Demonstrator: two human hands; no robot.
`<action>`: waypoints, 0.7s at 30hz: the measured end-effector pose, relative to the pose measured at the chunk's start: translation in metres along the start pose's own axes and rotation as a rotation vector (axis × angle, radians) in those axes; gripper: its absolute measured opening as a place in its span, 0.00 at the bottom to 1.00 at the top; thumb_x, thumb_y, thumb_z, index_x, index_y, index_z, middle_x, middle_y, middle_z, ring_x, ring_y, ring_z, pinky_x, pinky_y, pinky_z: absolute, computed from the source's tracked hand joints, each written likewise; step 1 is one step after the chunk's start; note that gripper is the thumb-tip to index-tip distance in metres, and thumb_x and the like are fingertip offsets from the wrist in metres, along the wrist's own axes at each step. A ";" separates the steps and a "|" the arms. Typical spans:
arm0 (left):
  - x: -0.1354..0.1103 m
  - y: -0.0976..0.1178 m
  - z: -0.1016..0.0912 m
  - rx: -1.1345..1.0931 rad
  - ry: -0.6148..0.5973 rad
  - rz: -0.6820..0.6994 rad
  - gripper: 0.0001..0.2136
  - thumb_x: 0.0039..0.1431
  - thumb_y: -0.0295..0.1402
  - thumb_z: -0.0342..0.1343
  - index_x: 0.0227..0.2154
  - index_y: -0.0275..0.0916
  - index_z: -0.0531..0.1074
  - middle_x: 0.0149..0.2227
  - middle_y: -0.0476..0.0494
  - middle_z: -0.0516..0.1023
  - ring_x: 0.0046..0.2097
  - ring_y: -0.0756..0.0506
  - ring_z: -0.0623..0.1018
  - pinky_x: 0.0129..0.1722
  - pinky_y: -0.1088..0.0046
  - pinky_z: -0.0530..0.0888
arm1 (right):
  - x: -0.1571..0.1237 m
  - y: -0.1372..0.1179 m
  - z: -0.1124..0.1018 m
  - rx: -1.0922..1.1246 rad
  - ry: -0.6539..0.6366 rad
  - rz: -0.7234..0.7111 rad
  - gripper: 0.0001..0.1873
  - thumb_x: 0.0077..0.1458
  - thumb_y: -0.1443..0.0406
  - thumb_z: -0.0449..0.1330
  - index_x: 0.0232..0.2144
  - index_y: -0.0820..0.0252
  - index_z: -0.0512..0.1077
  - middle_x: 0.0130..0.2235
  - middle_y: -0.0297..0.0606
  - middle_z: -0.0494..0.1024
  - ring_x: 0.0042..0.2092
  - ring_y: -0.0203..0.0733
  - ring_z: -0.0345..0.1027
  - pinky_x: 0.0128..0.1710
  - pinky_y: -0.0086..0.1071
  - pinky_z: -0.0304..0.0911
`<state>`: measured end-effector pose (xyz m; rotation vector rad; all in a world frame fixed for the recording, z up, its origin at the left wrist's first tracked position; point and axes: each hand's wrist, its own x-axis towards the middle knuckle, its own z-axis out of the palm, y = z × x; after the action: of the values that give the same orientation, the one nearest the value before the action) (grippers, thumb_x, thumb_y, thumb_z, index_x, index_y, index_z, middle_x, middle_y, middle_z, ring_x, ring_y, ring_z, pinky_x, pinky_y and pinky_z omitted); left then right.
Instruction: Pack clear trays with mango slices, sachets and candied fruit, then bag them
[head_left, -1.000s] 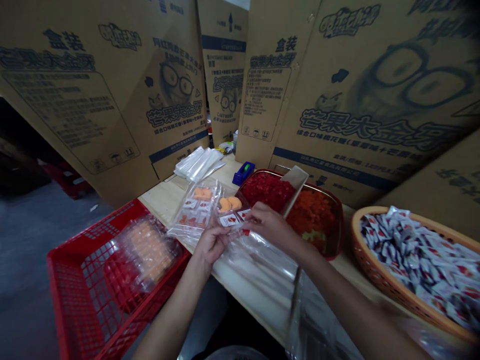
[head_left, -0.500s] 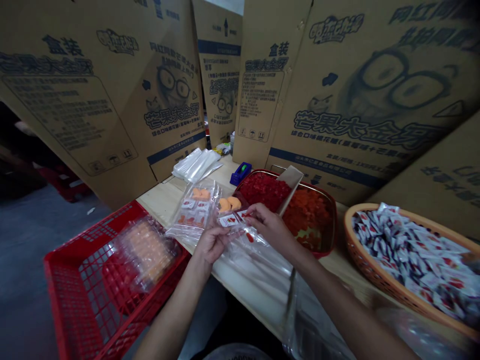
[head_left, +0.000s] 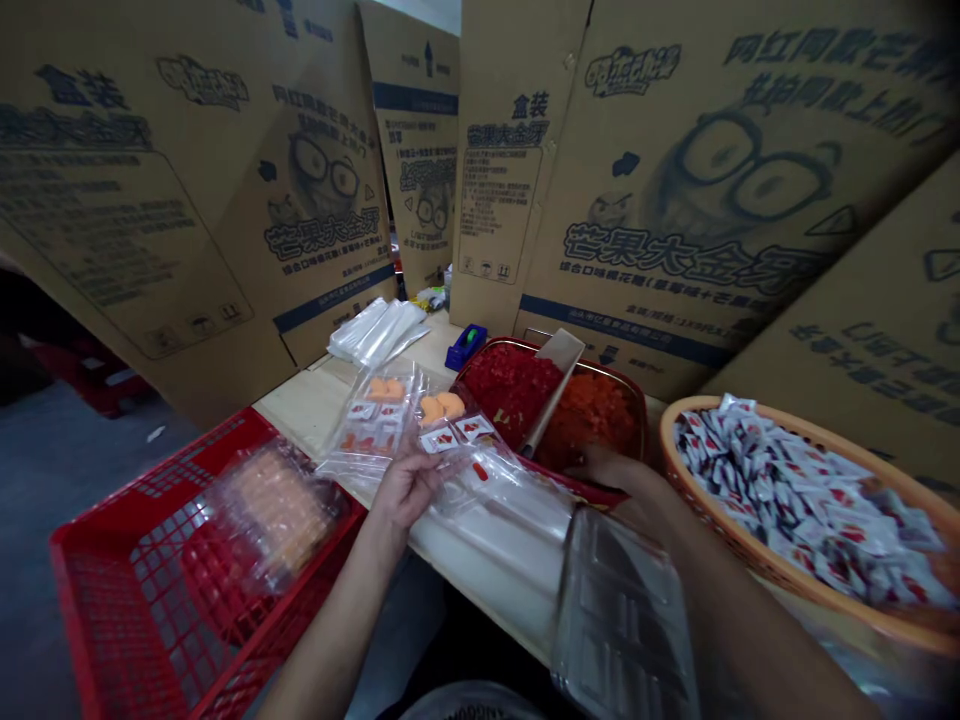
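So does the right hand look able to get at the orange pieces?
Likely yes: the right hand is at the orange pieces, with the pale divider off to its left, not between.

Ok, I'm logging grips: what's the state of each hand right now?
Left hand: closed, pinching clear packaging.
Right hand: at the orange pieces; grip cannot be told.

The left hand (head_left: 409, 487) and the right hand (head_left: 600, 468) are both bare; the left forearm (head_left: 337, 610) and the right forearm (head_left: 720, 590) are uncovered along all that shows of them, slender and narrowing smoothly toward the wrist end; the right hand is dim and partly hidden, its outline hard to make out; between the forearms a dark patch (head_left: 450, 650) may be clothing, too dim to tell its cut or cloth
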<state>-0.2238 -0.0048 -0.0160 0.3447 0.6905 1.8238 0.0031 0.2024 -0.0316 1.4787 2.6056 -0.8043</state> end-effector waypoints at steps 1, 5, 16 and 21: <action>0.001 -0.001 0.000 0.007 -0.002 0.003 0.36 0.40 0.13 0.53 0.52 0.53 0.60 0.49 0.51 0.71 0.45 0.43 0.75 0.51 0.52 0.65 | -0.001 0.003 0.005 0.057 -0.035 -0.008 0.19 0.34 0.67 0.65 0.35 0.62 0.74 0.35 0.41 0.77 0.37 0.42 0.70 0.37 0.28 0.62; 0.004 -0.006 -0.001 0.015 0.009 -0.006 0.34 0.40 0.14 0.54 0.51 0.52 0.61 0.50 0.49 0.70 0.45 0.42 0.75 0.50 0.54 0.67 | 0.000 0.008 0.014 0.286 -0.095 0.040 0.08 0.32 0.71 0.62 0.22 0.62 0.73 0.21 0.32 0.74 0.25 0.35 0.66 0.26 0.26 0.60; 0.009 -0.016 -0.002 -0.020 0.068 -0.059 0.34 0.39 0.13 0.54 0.50 0.51 0.60 0.39 0.52 0.75 0.41 0.43 0.76 0.48 0.54 0.68 | -0.022 -0.007 -0.013 0.909 0.100 0.100 0.08 0.39 0.67 0.62 0.27 0.60 0.67 0.24 0.31 0.72 0.23 0.31 0.65 0.22 0.24 0.61; 0.009 -0.021 0.000 -0.014 0.061 -0.058 0.34 0.39 0.13 0.54 0.49 0.51 0.62 0.39 0.53 0.75 0.41 0.44 0.76 0.48 0.56 0.68 | -0.052 -0.061 -0.024 1.128 -0.125 -0.094 0.14 0.35 0.63 0.67 0.28 0.60 0.70 0.23 0.30 0.72 0.21 0.28 0.62 0.20 0.23 0.57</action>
<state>-0.2110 0.0088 -0.0293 0.2580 0.7230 1.7889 -0.0132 0.1469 0.0288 1.2999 2.1303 -2.5162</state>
